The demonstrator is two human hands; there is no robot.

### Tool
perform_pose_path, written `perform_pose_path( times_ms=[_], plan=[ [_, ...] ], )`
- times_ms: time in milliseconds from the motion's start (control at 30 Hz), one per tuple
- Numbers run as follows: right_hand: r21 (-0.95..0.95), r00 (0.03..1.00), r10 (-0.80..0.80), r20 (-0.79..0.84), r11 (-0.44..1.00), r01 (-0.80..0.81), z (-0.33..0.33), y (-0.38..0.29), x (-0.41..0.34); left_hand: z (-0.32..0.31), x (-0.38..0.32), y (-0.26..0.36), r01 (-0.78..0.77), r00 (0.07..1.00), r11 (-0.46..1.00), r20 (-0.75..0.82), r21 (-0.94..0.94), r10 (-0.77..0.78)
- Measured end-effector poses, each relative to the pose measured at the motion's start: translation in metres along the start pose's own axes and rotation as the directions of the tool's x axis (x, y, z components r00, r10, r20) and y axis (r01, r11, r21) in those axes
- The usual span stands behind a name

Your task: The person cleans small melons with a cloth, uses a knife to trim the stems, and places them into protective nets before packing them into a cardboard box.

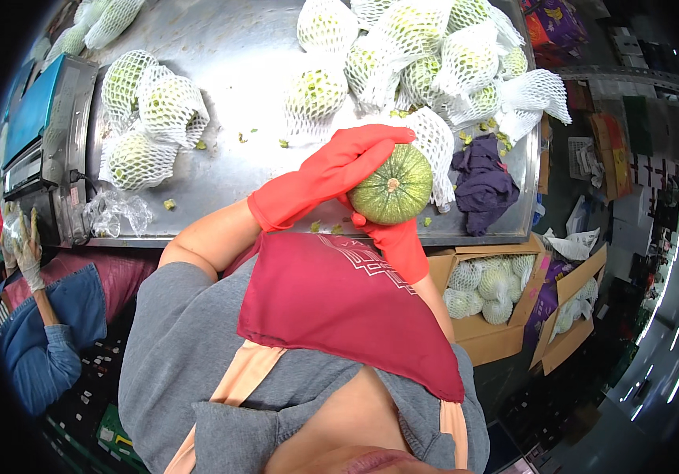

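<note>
A round green pumpkin [392, 185] with pale ribs and a stem scar is held between my hands near the table's front edge. My left hand [345, 157], in a red rubber glove, lies over its left and upper side. Below it, my right hand [395, 240], gloved alike, supports the underside; most of its fingers are hidden. A white foam net sleeve [437, 148] lies just right of the pumpkin, a dark purple cloth [484, 183] beyond it. Many net-wrapped green pumpkins [413, 29] are piled behind, and several more [141, 160] rest at the left.
The metal table [221, 118] carries leafy scraps and a crumpled clear plastic bag [120, 212]. A scale-like machine [55, 124] stands at its left end. Below the right edge, an open carton [490, 346] holds wrapped pumpkins. A co-worker's gloved hand [30, 255] is at far left.
</note>
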State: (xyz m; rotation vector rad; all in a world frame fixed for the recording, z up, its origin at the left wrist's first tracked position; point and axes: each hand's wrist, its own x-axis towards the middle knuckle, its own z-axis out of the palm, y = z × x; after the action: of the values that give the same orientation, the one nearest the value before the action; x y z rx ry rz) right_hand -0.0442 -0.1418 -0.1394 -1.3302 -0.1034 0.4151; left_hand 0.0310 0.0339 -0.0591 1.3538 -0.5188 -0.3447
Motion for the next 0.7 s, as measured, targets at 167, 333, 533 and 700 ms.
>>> perform_pose_path(
  times_ms=[167,333,533,700],
  plan=[
    [0.076,0.998,0.062,-0.031,0.995,-0.06,-0.01,-0.004,-0.013,0.009,-0.007,0.025,0.132,0.99,0.98,0.023,0.148,-0.137],
    [0.081,0.986,0.144,-0.086,0.987,-0.137,0.008,-0.028,-0.012,0.008,-0.014,0.014,0.026,1.0,0.97,-0.019,0.242,-0.023],
    [-0.096,0.997,0.05,-0.062,0.994,-0.055,-0.003,0.002,-0.013,0.002,-0.011,0.005,0.125,0.991,0.991,-0.05,0.047,-0.123],
    [0.264,0.99,0.119,-0.071,0.96,-0.096,0.008,-0.014,-0.019,0.008,-0.014,0.007,0.179,0.984,0.947,-0.054,0.266,-0.171]
  ],
)
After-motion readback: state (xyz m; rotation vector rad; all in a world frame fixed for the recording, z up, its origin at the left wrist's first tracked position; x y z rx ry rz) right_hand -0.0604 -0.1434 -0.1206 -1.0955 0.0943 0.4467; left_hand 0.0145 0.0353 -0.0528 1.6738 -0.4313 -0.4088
